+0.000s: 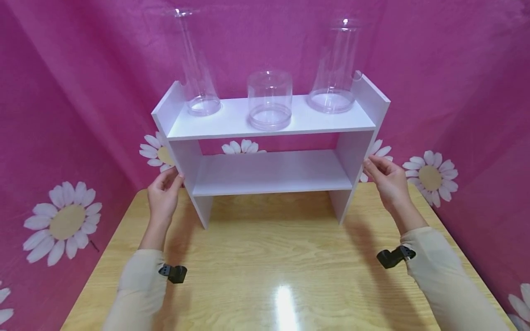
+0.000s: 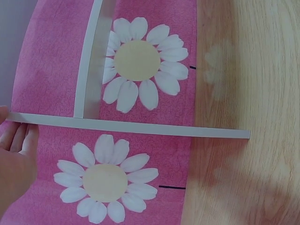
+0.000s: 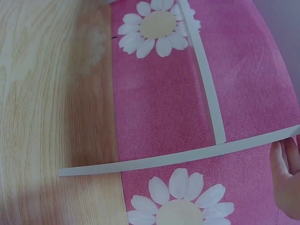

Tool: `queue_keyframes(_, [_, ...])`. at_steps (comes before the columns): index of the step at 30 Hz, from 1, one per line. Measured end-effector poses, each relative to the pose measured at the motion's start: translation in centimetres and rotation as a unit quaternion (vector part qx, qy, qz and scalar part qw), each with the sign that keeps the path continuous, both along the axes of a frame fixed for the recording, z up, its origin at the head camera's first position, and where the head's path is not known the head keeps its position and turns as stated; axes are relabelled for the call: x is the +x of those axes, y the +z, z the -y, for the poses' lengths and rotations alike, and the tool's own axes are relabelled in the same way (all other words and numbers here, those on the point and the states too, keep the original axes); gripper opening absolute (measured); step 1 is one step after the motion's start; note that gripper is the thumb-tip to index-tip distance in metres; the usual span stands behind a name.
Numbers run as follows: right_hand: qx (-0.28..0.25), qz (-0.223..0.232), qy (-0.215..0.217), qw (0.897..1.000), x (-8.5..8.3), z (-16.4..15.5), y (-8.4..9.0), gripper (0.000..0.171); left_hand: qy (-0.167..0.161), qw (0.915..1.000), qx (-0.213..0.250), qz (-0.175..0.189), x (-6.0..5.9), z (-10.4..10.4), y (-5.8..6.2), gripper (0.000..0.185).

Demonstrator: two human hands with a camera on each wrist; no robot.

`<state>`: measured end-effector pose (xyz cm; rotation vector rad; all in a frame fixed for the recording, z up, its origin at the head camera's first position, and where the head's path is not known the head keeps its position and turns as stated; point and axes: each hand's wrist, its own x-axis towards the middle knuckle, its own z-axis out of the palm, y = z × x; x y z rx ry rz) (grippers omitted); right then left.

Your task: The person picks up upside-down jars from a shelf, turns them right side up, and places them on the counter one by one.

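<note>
Two hands on this one: the left hand (image 1: 163, 195) grips the left side panel of the white two-tier wooden shelf (image 1: 269, 172), and the right hand (image 1: 387, 180) has its fingers on the right panel. The shelf stands at the back of the light wooden desk (image 1: 265, 271), with three clear plastic containers (image 1: 269, 106) on top.
</note>
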<state>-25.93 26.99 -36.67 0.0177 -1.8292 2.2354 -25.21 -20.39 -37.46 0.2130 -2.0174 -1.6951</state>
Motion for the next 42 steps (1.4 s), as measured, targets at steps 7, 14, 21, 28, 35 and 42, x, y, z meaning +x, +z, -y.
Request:
queue_keyframes(7, [-0.005,0.022,-0.009,1.000,-0.2,0.1,0.3,0.009,0.004,0.9999,0.004,-0.012,-0.5,-0.2,0.2,0.032])
queue_keyframes(14, [0.000,0.044,-0.015,0.999,-0.4,-0.2,0.1,0.009,0.006,0.9999,0.009,0.006,-0.4,-0.5,0.1,0.033])
queue_keyframes(21, [0.009,0.045,-0.008,0.999,-0.3,-0.5,0.0,0.042,-0.010,0.9992,-0.021,0.031,-0.3,-0.2,0.5,0.035])
queue_keyframes(28, [0.054,0.053,-0.012,0.997,-0.2,-0.6,0.3,0.064,-0.054,0.9952,-0.068,0.046,0.7,0.7,2.3,0.037])
queue_keyframes(35, [0.071,0.053,-0.008,0.996,-0.1,-0.7,0.7,0.059,-0.080,0.9922,-0.091,0.028,2.0,1.4,4.6,0.037])
queue_keyframes(42, [0.100,0.065,-0.004,0.993,0.1,-0.7,1.1,0.057,-0.104,0.9841,-0.143,0.012,3.3,2.4,7.3,0.040])
